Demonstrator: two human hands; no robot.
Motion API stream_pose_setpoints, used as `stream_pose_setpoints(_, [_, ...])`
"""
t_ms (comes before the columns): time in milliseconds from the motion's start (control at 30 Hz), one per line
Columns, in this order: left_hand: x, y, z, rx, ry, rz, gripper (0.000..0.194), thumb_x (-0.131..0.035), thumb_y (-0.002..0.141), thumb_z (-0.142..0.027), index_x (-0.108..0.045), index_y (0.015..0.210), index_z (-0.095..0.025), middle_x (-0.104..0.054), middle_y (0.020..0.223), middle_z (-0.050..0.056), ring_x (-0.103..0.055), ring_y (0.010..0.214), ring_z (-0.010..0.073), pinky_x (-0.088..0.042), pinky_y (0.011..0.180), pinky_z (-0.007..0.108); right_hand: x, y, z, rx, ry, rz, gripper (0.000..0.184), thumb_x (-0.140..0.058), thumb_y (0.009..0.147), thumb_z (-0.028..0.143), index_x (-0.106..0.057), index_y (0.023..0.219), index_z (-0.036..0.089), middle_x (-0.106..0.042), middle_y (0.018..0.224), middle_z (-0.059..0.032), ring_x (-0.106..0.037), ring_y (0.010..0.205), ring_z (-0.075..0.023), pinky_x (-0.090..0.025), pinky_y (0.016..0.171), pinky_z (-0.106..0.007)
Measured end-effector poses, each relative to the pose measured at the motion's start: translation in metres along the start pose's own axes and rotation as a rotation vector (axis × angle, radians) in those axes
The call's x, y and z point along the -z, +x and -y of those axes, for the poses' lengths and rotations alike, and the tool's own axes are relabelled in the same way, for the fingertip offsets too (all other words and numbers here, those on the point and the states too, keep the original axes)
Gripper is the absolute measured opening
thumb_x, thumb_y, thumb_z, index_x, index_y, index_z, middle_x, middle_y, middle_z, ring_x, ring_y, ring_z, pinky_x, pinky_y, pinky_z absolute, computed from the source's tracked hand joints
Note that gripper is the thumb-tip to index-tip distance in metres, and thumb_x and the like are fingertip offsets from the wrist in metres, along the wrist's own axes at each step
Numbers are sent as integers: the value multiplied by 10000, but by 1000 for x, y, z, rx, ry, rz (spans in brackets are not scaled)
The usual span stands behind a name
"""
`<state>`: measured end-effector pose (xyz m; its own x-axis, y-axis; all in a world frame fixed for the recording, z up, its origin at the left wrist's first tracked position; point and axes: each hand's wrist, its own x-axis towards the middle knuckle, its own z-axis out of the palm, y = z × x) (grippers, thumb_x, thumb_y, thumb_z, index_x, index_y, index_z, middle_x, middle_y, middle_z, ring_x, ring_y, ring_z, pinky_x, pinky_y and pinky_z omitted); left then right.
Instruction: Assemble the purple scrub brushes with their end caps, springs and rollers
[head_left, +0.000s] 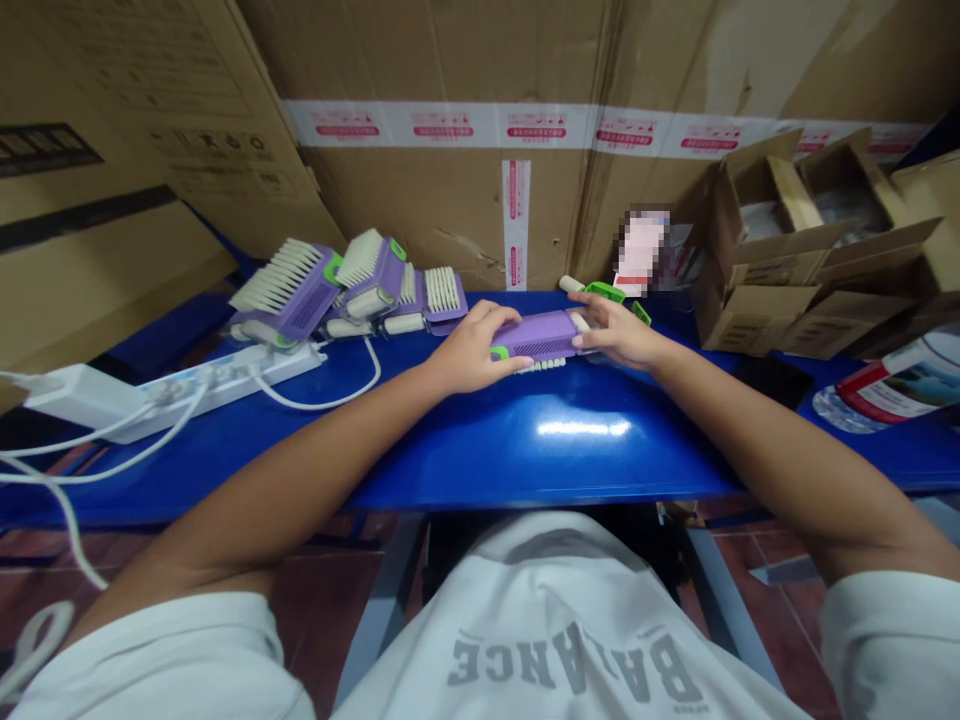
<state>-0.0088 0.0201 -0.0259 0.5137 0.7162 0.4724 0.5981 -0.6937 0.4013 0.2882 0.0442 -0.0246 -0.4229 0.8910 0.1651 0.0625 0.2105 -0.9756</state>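
Fingers (504,314) of the left hand (472,350) clasp one end of a purple brush (544,335), bristles down over the tabletop (480,450); the right hand's (621,332) curl round its other end. Left of that brush crowd similar brushes (296,290) and a white power strip (298,362); cardboard (420,200) walls it in behind; open boxes (765,312) and a bottle (892,382) stand to its right.
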Motion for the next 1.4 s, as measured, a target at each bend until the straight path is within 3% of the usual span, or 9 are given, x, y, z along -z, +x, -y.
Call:
stream_pose_setpoints(133, [-1,-2,3,-137,96,-79,603,-824,902,-453,-610,1403,-193,-565,1459,189,-599,1363,366,-507,1192,589,2,1,-4,71,-177,-1,933,-1074,496,464,-624,1288,259,-723,1280,-105,-685,1264,-364,-540,1163,-576])
stream_pose_setpoints(300, [4,-3,1,-130,163,-73,851,-882,838,-548,-545,1526,-177,-603,1525,213,-576,1427,422,-460,1236,633,2,-1,-1,185,-272,4,912,-1077,471,560,-622,1212,283,-695,1279,-91,-699,1163,-348,-584,1058,-552])
stream_pose_setpoints(600, [0,-6,5,-181,199,-92,801,-824,889,-582,-563,1531,-181,-646,1495,208,-613,1401,404,-486,1218,606,-8,-5,2,273,-319,-6,918,-1065,487,604,-639,1233,281,-685,1298,-113,-665,1248,-378,-554,1098,-558])
stream_pose_setpoints(967, [0,-8,3,-207,207,-93,790,-787,908,-595,-542,1557,-218,-642,1480,192,-606,1392,404,-481,1205,623,-11,-9,5,261,-292,-3,930,-1077,470,585,-626,1229,295,-701,1233,-91,-718,1069,-331,-609,1000,-534])
stream_pose_setpoints(1400, [0,-10,1,-212,209,-95,816,-793,913,-564,-516,1598,-219,-628,1500,198,-608,1381,412,-487,1195,633,-12,-10,6,234,-312,-17,942,-1069,467,609,-634,1238,288,-700,1258,-102,-715,1094,-349,-605,1001,-534])
